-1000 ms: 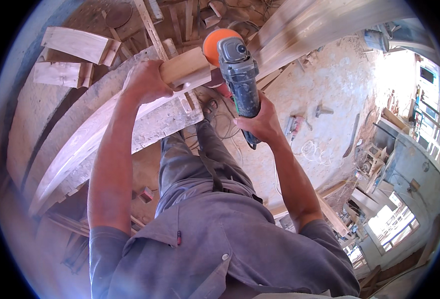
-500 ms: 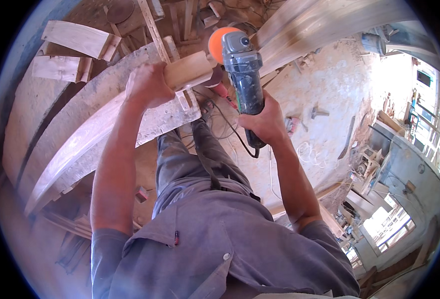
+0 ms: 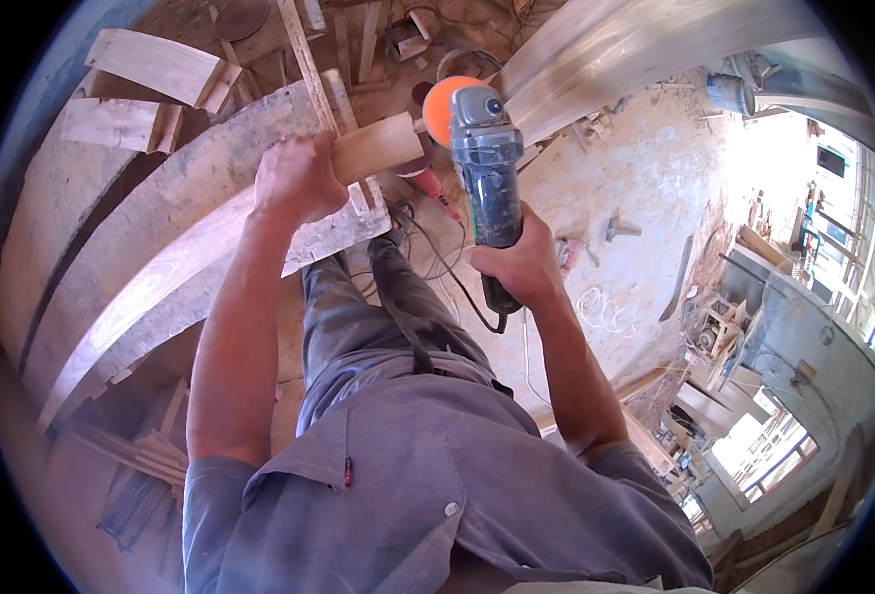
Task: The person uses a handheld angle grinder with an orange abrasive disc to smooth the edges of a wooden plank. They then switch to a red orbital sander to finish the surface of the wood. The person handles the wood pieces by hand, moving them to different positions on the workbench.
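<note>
My right hand (image 3: 524, 259) is wrapped round the dark body of an angle grinder (image 3: 489, 163), its cord trailing from the lower end. An orange disc (image 3: 441, 111) is fitted at the grinder's head, close to the end of a long curved wooden piece (image 3: 383, 145); whether they touch I cannot tell. Gripping that piece near the same end is my left hand (image 3: 301, 178), fingers closed over it. The wood lies along a worn workbench (image 3: 323, 238) and bends away to the lower left.
Two short wooden blocks (image 3: 150, 67) lie at the bench's far left. A second grinder, red (image 3: 429, 185), is beyond the bench corner with cords near my feet. A large wooden plank (image 3: 616, 69) spans the upper right. Wood scraps (image 3: 150, 457) lie at lower left.
The grinder and its orange disc sit slightly lower and further right in the view. My left hand keeps its grip on the curved wood. The whole view has shifted a little.
</note>
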`<state>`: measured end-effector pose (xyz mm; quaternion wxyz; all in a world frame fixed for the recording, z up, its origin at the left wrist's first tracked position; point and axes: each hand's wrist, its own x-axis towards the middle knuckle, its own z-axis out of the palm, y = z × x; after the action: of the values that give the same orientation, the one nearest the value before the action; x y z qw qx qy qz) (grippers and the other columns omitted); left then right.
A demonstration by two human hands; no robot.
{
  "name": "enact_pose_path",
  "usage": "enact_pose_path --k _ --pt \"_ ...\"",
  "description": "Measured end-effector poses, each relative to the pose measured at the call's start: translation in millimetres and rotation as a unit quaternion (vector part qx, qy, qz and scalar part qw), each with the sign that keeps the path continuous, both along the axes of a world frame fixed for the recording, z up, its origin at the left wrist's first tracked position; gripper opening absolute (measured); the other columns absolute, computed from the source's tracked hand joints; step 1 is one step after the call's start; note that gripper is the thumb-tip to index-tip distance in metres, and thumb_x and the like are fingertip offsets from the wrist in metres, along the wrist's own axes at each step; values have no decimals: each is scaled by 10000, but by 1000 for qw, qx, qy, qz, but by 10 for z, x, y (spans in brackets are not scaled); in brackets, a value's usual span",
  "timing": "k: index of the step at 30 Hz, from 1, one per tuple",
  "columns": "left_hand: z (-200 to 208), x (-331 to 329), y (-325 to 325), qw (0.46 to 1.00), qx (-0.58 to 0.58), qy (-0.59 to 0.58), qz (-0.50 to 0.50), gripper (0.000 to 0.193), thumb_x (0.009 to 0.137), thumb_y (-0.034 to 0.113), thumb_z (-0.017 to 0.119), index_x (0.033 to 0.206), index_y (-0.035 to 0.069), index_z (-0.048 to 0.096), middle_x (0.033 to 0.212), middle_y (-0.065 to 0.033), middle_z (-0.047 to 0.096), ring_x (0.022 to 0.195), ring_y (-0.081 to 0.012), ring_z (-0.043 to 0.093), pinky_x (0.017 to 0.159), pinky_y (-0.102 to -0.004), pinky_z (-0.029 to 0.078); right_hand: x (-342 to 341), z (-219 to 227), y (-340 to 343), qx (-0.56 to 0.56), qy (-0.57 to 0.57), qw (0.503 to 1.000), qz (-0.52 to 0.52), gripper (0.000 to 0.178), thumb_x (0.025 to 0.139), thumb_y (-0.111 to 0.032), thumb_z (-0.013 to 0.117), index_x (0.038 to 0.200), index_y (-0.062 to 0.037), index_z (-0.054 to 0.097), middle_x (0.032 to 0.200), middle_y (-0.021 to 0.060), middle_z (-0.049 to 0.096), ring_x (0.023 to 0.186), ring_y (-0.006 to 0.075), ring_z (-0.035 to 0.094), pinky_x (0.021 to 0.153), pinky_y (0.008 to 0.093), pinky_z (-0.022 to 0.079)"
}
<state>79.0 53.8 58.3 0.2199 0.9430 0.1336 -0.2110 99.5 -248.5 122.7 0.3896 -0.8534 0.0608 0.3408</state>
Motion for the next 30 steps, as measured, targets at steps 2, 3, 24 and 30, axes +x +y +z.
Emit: enact_pose_path --k 2,3,24,30 --pt "9 0 -7 1000 -1 3 6 392 716 172 713 1100 97 719 997 -211 753 983 -410 718 904 -493 561 -27 -31 20 6 -2 1000 5 528 661 -197 816 1114 16 647 953 147 711 866 254 694 833 385 559" --pt "28 9 -8 1000 -2 5 2 375 725 167 706 1093 93 714 995 -209 752 988 -412 717 901 -495 563 -32 -38 40 11 -5 1000 5 525 661 -196 815 1111 16 647 950 149 711 863 256 694 832 387 559" --pt "-325 -435 -321 981 32 -191 15 421 720 67 678 1141 60 662 1110 -172 737 1010 -377 717 843 -480 596 -80 394 -14 4 45 999 -16 488 689 -165 834 1092 33 644 903 76 682 821 166 655 773 332 545" --pt "-397 -538 -419 963 63 -260 8 381 674 46 679 1050 36 619 1139 -143 693 1046 -333 692 879 -437 581 -114 417 -19 0 66 998 -4 479 691 -179 822 1071 43 633 890 84 676 815 166 651 769 333 542"
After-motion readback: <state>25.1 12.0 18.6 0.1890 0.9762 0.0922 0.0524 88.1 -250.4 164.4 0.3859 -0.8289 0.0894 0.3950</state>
